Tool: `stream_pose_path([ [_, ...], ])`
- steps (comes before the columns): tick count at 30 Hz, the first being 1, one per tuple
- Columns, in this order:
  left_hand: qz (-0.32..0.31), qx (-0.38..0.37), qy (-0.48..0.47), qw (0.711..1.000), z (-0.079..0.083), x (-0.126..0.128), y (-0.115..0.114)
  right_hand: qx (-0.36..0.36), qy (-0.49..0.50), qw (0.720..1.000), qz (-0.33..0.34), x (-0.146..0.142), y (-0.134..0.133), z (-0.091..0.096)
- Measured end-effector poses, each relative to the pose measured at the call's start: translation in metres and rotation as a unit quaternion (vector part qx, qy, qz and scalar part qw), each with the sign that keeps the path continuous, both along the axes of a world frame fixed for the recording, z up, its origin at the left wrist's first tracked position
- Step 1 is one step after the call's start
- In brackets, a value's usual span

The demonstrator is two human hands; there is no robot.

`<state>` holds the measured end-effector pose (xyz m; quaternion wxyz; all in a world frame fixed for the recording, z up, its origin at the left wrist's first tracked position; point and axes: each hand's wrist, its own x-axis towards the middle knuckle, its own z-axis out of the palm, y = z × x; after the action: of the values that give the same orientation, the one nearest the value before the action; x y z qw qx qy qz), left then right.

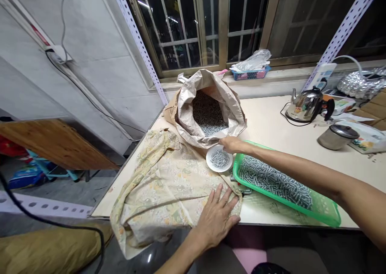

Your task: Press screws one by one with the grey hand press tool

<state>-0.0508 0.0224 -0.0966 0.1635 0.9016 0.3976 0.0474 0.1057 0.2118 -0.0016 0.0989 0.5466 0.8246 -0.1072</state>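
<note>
A large paper sack (pixel 187 113) leans with its mouth toward me, holding many small shiny metal pieces (pixel 211 128), too fine to name surely. My right hand (pixel 233 144) is closed at the front lip of this sack, its fingertips partly hidden. Just below that hand is a white round dish (pixel 208 165) with more of the metal pieces. My left hand (pixel 217 215) lies flat, fingers spread, on a floral cloth (pixel 177 177). Under my right forearm sits a green plastic basket (pixel 327 213), largely filled with similar pieces.
A steel kettle (pixel 304 105) and a lidded metal canister (pixel 337 136) stand on the table's right side. On the windowsill is a blue basket (pixel 250 73) with plastic bags. A small metal object (pixel 246 192) lies between cloth and green basket. A wooden board (pixel 57 145) is at left.
</note>
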Motion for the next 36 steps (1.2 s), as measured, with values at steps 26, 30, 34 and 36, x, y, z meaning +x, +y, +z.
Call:
stream_pose_path([
  [26,0.219,0.158,-0.088,0.959,-0.029,0.029,-0.063,0.200,0.090,0.959,0.180,-0.068,-0.038,-0.027],
  [30,0.217,0.147,-0.095,0.960,-0.025,0.029,-0.061,0.222,0.059,0.931,0.283,-0.070,-0.048,-0.031],
  [34,0.212,0.140,-0.090,0.963,-0.024,0.029,-0.065,0.277,0.037,0.888,0.365,-0.066,-0.057,-0.028],
  [36,0.210,0.138,-0.095,0.963,-0.024,0.030,-0.067,0.308,0.037,0.873,0.375,-0.062,-0.058,-0.024],
])
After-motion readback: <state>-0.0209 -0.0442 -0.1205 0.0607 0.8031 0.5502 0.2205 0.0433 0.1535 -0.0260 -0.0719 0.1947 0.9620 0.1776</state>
